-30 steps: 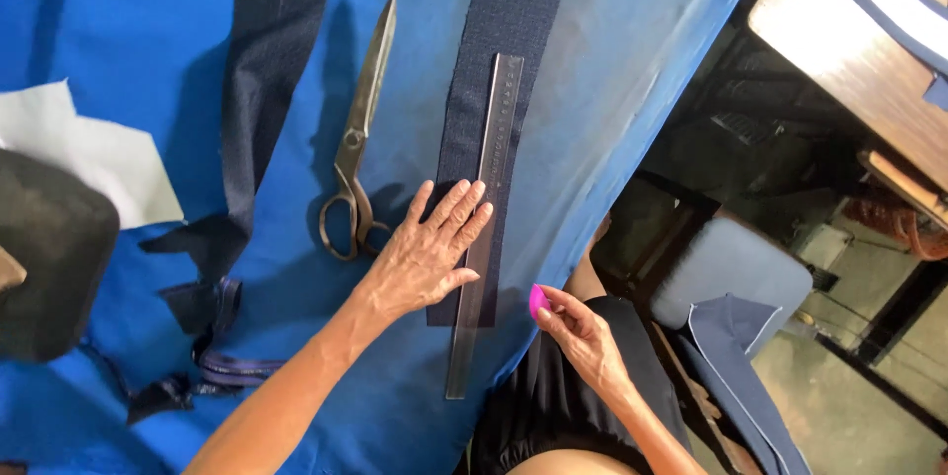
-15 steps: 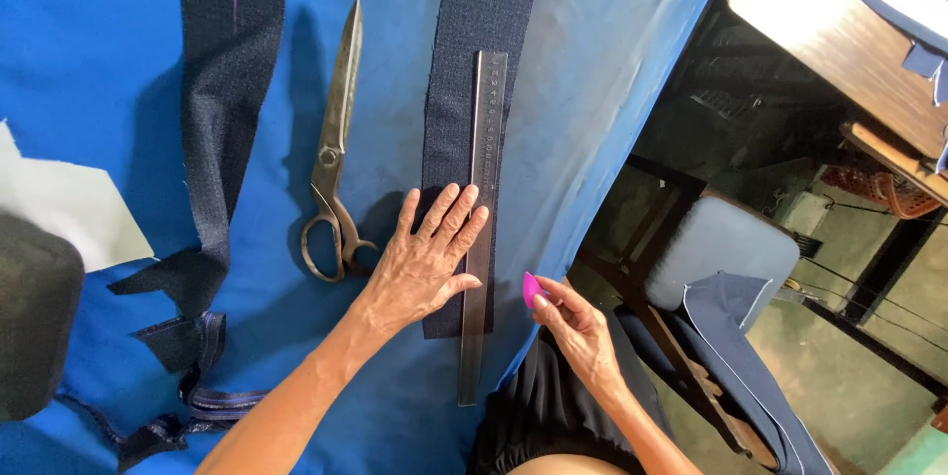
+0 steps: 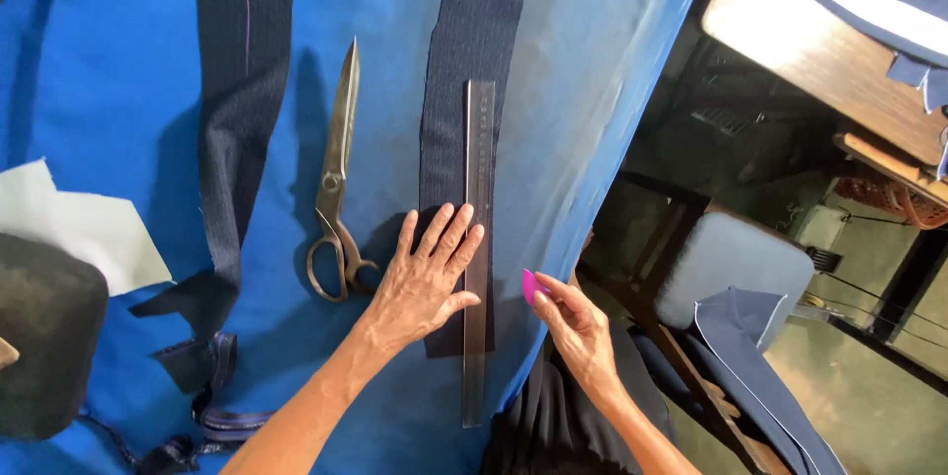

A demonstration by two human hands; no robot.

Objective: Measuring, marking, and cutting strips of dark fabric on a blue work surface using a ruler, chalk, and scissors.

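Far left: a dark rounded pad (image 3: 44, 337) at the lower left edge, a pale paper piece (image 3: 79, 228) just above it, both on the blue-covered table (image 3: 148, 90).
Left strip: a dark fabric strip (image 3: 240, 90) runs down from the top, ending in scraps at lower left.
Scissors: metal scissors (image 3: 336, 179) lie closed, tips up, left of centre.
Centre strip: a dark cloth strip (image 3: 474, 60) lies under a long metal ruler (image 3: 478, 238).
Left hand: the left hand (image 3: 425, 282) is spread flat, fingers wide, pressing cloth and ruler.
Right hand: the right hand (image 3: 573, 327) pinches pink chalk (image 3: 532, 286) just right of the ruler.
Right: a padded stool (image 3: 736, 263) stands below the table edge.
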